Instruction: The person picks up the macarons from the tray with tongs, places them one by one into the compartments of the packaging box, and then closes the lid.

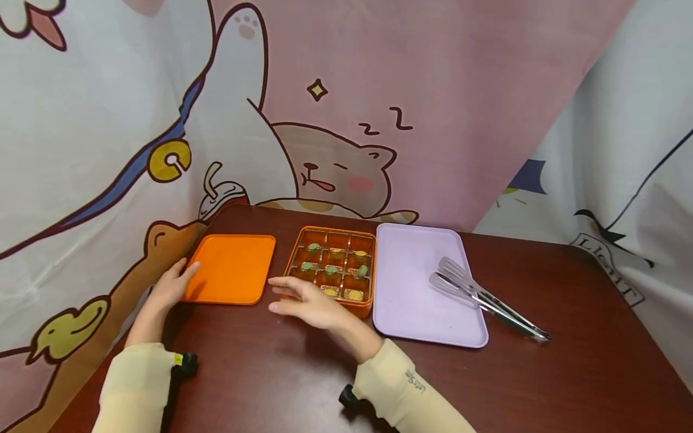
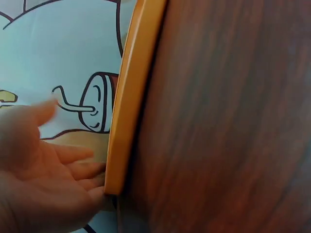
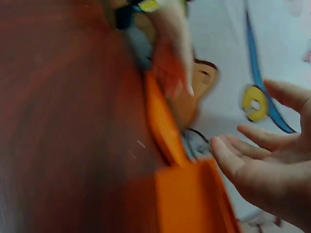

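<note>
An orange square lid point(image 1: 230, 269) lies flat on the left of the table. Beside its left edge is my left hand point(image 1: 170, 286), fingers extended; in the left wrist view the fingertips meet or nearly meet the lid's rim point(image 2: 131, 111). An orange box point(image 1: 331, 264) with a clear divided insert stands right of the lid. Its compartments hold small green and yellow pieces, too small to identify. My right hand point(image 1: 314, 304) hovers over the box's near left corner, fingers spread and nothing in them; in the right wrist view it is apart from the box point(image 3: 194, 199).
A pale purple tray point(image 1: 417, 282) stands just right of the box. Metal tongs point(image 1: 487, 300) lie across the tray's right edge, handles reaching onto the brown table point(image 1: 574, 373). A printed curtain point(image 1: 460, 90) hangs behind and along the sides.
</note>
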The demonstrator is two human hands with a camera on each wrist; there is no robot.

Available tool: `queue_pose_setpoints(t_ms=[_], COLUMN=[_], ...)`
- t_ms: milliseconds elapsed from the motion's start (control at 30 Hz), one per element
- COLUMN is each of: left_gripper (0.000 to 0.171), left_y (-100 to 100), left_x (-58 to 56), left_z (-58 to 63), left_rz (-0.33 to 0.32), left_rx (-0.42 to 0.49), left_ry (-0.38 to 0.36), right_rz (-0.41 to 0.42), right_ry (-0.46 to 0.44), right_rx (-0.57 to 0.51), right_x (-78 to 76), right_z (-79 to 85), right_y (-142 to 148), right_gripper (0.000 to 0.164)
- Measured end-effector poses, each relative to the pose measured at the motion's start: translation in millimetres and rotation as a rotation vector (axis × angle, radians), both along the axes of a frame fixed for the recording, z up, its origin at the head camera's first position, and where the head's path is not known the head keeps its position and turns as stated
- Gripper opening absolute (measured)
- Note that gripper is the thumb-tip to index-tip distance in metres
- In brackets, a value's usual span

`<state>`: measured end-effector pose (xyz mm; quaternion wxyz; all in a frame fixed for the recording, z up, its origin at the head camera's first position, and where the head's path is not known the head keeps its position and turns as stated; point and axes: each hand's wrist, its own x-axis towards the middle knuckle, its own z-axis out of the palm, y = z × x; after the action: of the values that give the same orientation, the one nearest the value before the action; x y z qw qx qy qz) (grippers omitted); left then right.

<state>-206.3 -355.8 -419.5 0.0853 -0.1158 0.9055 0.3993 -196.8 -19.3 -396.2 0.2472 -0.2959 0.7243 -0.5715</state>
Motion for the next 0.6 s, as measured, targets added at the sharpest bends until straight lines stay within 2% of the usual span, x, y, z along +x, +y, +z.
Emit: queue_pose_setpoints(t_ms=[133, 200, 267, 367, 433, 600], left_gripper=[0.066, 0.063, 0.064, 0.066, 0.067, 0.064], left_y=[-10.4, -15.3, -18.2, -19.7, -20.2, -24.9], left_x=[2.4, 2.2, 1.5, -0.1, 0.2, 10.2], left_z=[-8.6, -15.0, -17.9, -16.9, -13.3, -11.3], left_rz=[-0.028, -0.036, -0.049, -0.062, -0.064, -0.031], left_rx=[0.025, 0.039, 0.049, 0.035, 0.037, 0.079], left_ry=[0.031, 0.088, 0.111, 0.104, 0.073, 0.064], right_rz=[0.048, 0.027, -0.011, -0.062, -0.082, -0.099], right_ry=[-0.086, -0.112, -0.136, -0.153, -0.145, -0.116], right_rx=[0.132, 0.174, 0.174, 0.136, 0.121, 0.102], right_x=[1.7, 0.3, -1.9, -4.3, -4.6, 1.8], right_z=[-20.3, -28.7, -35.4, -40.7, -43.5, -49.8], right_y=[-33.2, -42.9, -48.8, -53.6, -56.7, -63.2], right_gripper=[0.081, 0.091, 0.096, 0.098, 0.097, 0.090])
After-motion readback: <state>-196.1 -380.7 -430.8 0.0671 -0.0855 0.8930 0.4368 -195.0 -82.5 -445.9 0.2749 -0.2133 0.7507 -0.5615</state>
